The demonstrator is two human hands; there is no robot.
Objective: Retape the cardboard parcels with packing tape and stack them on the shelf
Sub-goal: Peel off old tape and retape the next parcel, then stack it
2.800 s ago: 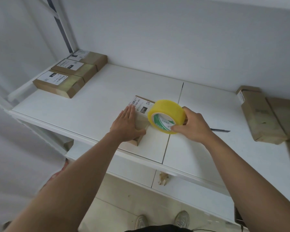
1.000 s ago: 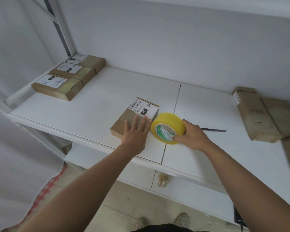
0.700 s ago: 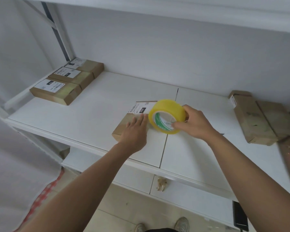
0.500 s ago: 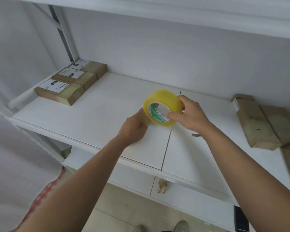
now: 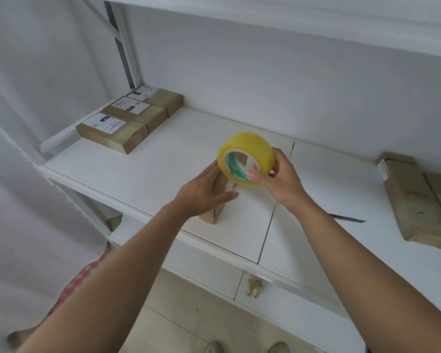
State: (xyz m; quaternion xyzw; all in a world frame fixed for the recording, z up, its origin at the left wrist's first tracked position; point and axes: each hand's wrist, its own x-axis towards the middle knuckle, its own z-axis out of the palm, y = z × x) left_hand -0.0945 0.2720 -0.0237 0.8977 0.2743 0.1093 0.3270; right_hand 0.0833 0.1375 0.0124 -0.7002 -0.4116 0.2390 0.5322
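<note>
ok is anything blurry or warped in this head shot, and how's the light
Head view: soft, even light with faint shadows and no glare. The wide lens bows the shelf edges and stretches the forearms. The tape roll and the hands, left and right, are fairly sharp; the parcels at right look smeared, and the labels on the left parcels are unreadable.

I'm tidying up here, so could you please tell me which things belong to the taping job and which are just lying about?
In the job:
tape roll
parcel on edge
taped parcels
parcels on the right
shelf

Lying about:
dark blade
scrap
</note>
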